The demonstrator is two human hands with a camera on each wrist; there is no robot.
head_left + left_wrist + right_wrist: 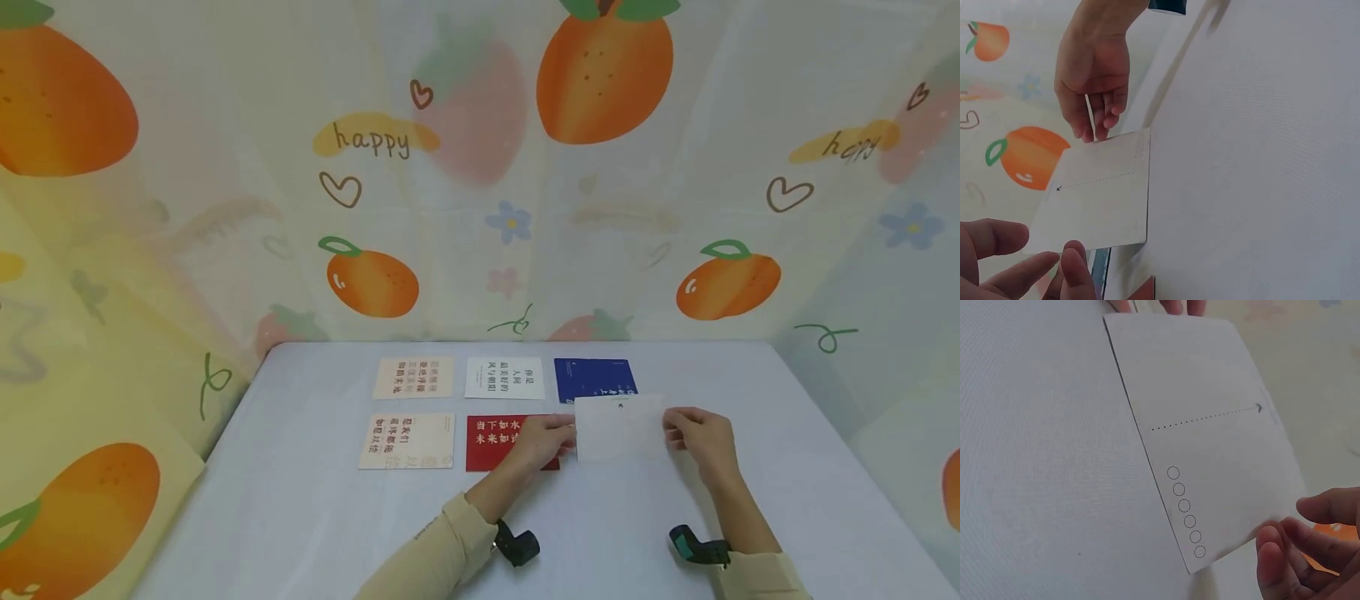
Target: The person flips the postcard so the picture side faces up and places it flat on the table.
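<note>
A white postcard (pixel 619 428) is tilted up over the table, its plain side with a dotted line and a row of small circles facing the person. At its left short edge, my left hand (pixel 542 442) pinches the card between fingers and thumb. My right hand (pixel 701 435) holds the opposite edge; in the right wrist view its fingertips (pixel 1270 540) sit by the lower corner. Under the left hand lies a red card (pixel 491 450), partly covered. A blue card (pixel 592 379) lies behind the postcard, which overlaps its lower edge in the head view.
To the left lie a beige card (pixel 414 378), a white card with dark lettering (pixel 504 378) and a cream card (pixel 407 442). All rest on the white-covered table (pixel 285 517). A fruit-print curtain (pixel 465 275) hangs along the table's back edge and sides.
</note>
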